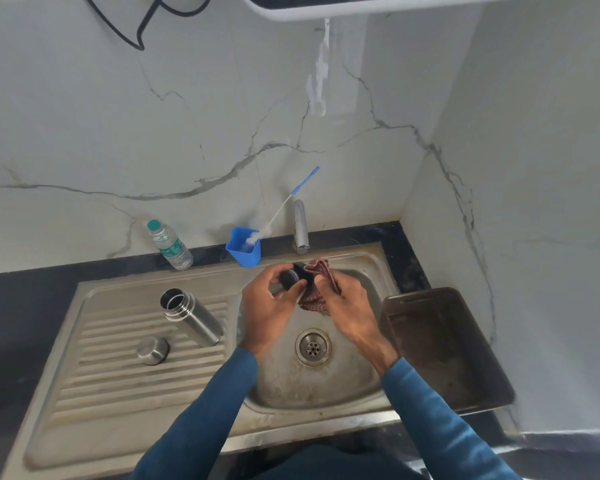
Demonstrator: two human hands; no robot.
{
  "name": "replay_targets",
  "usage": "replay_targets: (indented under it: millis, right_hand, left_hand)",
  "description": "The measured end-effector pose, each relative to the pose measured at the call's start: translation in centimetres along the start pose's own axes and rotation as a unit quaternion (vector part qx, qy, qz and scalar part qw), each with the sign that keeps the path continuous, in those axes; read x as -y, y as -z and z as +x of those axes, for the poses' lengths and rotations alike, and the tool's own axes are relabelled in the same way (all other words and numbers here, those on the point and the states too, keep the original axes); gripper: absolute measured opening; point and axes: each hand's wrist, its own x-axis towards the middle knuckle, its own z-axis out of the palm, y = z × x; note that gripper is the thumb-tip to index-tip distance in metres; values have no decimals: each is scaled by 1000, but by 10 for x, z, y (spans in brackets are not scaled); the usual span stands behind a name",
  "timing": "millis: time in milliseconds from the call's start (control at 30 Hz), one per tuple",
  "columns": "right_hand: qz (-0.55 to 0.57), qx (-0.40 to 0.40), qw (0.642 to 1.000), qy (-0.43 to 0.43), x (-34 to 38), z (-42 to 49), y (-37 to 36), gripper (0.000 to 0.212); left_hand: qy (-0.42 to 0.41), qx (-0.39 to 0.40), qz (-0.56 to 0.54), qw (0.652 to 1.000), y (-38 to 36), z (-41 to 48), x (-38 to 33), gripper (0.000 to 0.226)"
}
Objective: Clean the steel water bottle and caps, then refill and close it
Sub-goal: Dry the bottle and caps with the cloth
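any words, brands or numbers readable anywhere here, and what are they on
No text here can be read.
Plastic water bottle: its green and white label carries print, but it is too blurred to read.
Steel bottle, steel cap, blue cup: no text visible.
Black cap in the left hand and cloth in the right hand: no text visible.
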Motion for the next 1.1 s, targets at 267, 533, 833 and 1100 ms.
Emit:
replay_targets:
  millis: [267,533,833,1100]
  right_hand:
    - [-80,-5,996,44,-4,4,5,32]
    - [-210,24,972,99,-2,16,6,28]
    - [82,8,994,-73,-12,4,4,24]
    - [-47,-13,997,-66,-18,-11,-12,21]
  left_hand:
    - [-3,50,41,998,-3,1,-3,30]
    - [-12,174,27,984,7,-3,-10,41]
    - [13,66,-15,998,5,0,6,34]
    - [-77,88,100,988,20,-25,32,43]
